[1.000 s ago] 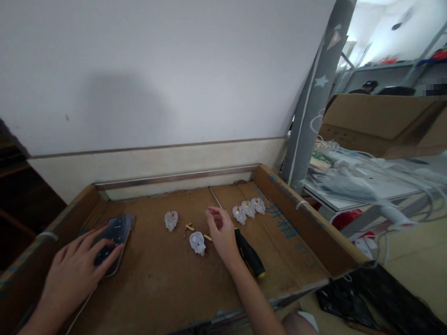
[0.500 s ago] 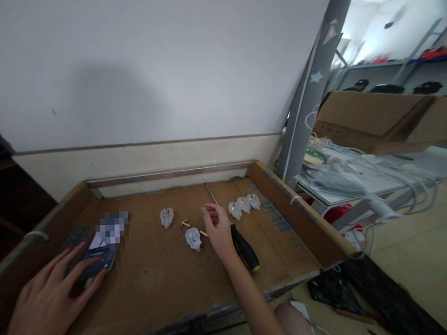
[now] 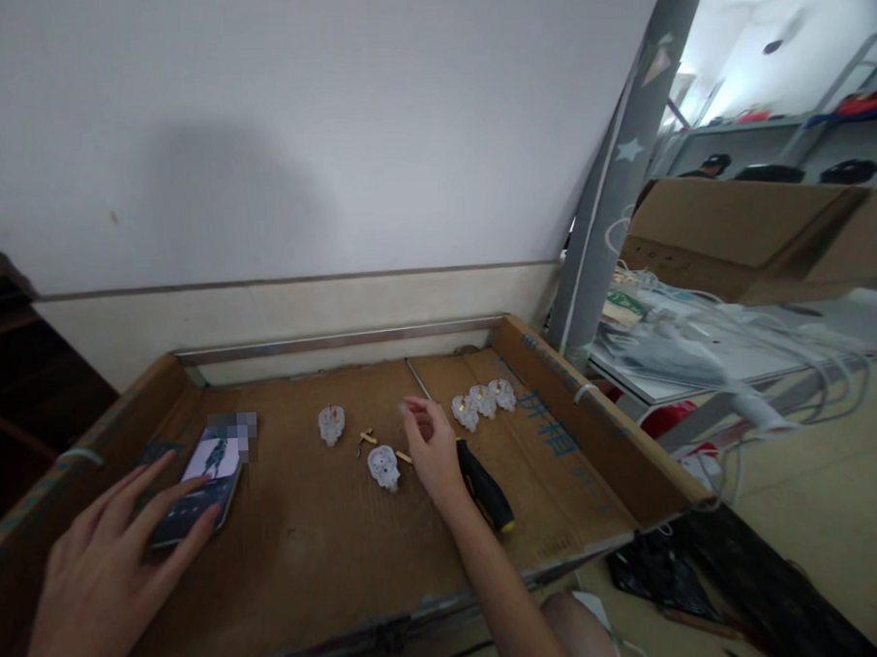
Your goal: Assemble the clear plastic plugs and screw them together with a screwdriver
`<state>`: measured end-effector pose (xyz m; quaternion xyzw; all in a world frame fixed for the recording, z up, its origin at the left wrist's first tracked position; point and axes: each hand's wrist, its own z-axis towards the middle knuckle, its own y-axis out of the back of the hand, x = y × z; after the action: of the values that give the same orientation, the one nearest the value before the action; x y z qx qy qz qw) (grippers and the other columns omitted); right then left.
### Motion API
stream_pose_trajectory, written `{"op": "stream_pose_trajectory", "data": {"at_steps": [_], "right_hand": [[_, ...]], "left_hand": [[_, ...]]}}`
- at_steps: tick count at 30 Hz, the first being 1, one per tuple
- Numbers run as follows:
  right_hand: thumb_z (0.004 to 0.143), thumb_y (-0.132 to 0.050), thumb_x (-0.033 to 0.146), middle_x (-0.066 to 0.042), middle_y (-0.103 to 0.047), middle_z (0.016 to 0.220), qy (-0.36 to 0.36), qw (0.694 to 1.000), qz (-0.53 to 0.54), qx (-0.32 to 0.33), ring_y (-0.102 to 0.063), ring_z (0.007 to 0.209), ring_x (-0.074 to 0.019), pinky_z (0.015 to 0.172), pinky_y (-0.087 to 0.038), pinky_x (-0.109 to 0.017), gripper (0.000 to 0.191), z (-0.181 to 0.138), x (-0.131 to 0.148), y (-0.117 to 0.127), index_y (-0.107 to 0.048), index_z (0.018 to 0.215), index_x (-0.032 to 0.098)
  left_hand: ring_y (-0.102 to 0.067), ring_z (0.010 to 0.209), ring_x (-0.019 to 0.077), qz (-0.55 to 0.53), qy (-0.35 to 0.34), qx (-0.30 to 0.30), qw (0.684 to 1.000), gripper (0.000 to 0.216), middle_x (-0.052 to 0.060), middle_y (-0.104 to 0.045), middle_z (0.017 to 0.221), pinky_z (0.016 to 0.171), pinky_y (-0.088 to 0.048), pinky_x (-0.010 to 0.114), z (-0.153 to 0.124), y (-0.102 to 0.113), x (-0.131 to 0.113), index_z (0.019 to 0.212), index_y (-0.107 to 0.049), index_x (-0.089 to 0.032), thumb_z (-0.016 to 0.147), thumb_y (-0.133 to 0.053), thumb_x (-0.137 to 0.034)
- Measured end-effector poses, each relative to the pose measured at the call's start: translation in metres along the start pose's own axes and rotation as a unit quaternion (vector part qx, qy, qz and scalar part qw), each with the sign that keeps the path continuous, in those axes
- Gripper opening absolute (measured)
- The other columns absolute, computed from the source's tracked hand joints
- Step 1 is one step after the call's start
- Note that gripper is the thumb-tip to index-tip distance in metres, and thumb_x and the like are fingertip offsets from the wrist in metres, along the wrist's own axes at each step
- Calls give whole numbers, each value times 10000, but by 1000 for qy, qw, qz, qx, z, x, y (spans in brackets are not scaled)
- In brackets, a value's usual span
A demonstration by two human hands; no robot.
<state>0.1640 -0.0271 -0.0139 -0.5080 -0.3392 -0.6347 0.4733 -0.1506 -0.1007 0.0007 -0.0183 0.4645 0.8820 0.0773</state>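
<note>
My left hand (image 3: 118, 551) is open, its fingers spread over a smartphone (image 3: 205, 479) with a lit screen. My right hand (image 3: 430, 445) has its fingers curled together; a small pale bit shows at the fingertips, too blurred to name. Just left of it lies a clear plastic part (image 3: 383, 466), with small brass pieces (image 3: 369, 436) near it. Another clear plastic part (image 3: 331, 424) rests farther back. Beside my right forearm is a screwdriver (image 3: 487, 488) with a black and yellow handle, its shaft passing behind my hand.
Several clear plastic parts, such as one (image 3: 465, 412), sit in a row to the right. A cardboard-lined tray (image 3: 304, 586) with raised sides holds everything. A grey post (image 3: 611, 195) and a table with white cables (image 3: 701, 351) stand to the right.
My left hand has shifted slightly over the phone, and more of its screen shows now. My right hand keeps nearly the same pose. The whole view has moved slightly.
</note>
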Motion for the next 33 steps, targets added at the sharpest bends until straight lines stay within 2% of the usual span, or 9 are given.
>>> {"op": "stream_pose_trajectory", "data": {"at_steps": [1, 4, 7, 11, 16, 20, 25, 28, 33], "right_hand": [[762, -553, 408, -68, -636, 884, -12, 1000, 17, 2, -575, 743, -166, 663, -465, -299, 317, 1, -1, 0, -629, 953, 166], [731, -545, 471, -85, -660, 941, -45, 997, 66, 11, -601, 777, -182, 615, -484, -289, 409, 6, -5, 1, -630, 989, 165], [699, -582, 477, -89, -658, 1000, -67, 993, 96, 19, -612, 810, -185, 622, -498, -285, 442, 9, -6, 2, -627, 1015, 172], [669, -620, 499, -84, -648, 969, -74, 991, 111, 22, -609, 771, -176, 633, -506, -293, 480, 8, -7, 0, -624, 1020, 172], [724, -620, 461, -74, -631, 958, -63, 992, 105, 18, -606, 812, -173, 735, -503, -315, 418, 3, -3, -3, -613, 1035, 182], [735, -634, 434, -76, -624, 985, -60, 993, 101, 23, -602, 835, -177, 779, -496, -332, 395, 0, -1, -3, -610, 1040, 184], [716, -646, 459, -89, -632, 1036, -74, 989, 123, 36, -598, 896, -190, 808, -489, -340, 394, 1, -5, -3, -624, 992, 178], [693, -669, 453, -80, -633, 1078, -99, 982, 153, 55, -601, 868, -172, 762, -498, -313, 437, 6, -7, -3, -618, 1036, 188], [659, -681, 387, -59, -670, 1013, -170, 948, 230, 136, -616, 789, -157, 679, -504, -292, 415, 29, -1, -10, -644, 1032, 207]], "left_hand": [[-398, 1248, 364, 5, -14, -6, 1000, 326, 24, -441, 1381, 965, -366, 581, 8, 4, -13, 1080, -574, -300, 842, -418, -460], [-425, 1225, 344, -7, -84, 26, 996, 313, 81, -482, 1342, 947, -391, 537, 35, 3, -57, 1067, -616, -253, 860, -425, -391], [-448, 1209, 320, -29, -146, 41, 988, 279, 79, -498, 1336, 927, -417, 497, 57, -18, -94, 1056, -640, -269, 833, -483, -324], [-464, 1209, 296, -56, -203, 41, 977, 239, 78, -529, 1311, 940, -419, 466, 71, -51, -121, 1007, -656, -283, 788, -563, -264], [-469, 1203, 304, -72, -226, 47, 970, 163, 103, -529, 1306, 930, -422, 474, 78, -70, -129, 932, -680, -268, 787, -606, -265], [-457, 1211, 287, -105, -274, 80, 953, 147, 91, -531, 1305, 952, -403, 460, 84, -72, -133, 939, -685, -269, 820, -600, -256], [-512, 1116, 252, -125, -279, 104, 946, 124, 48, -609, 1196, 937, -393, 429, 84, -73, -137, 885, -685, -256, 833, -591, -195], [-561, 986, 215, -153, -259, 93, 949, 112, 29, -664, 1060, 898, -391, 395, 81, -71, -135, 898, -664, -253, 854, -570, -210], [-586, 844, 188, -240, -152, 31, 958, 121, 22, -680, 888, 781, -410, 337, 81, -69, -132, 943, -630, -227, 878, -529, -244]]}}
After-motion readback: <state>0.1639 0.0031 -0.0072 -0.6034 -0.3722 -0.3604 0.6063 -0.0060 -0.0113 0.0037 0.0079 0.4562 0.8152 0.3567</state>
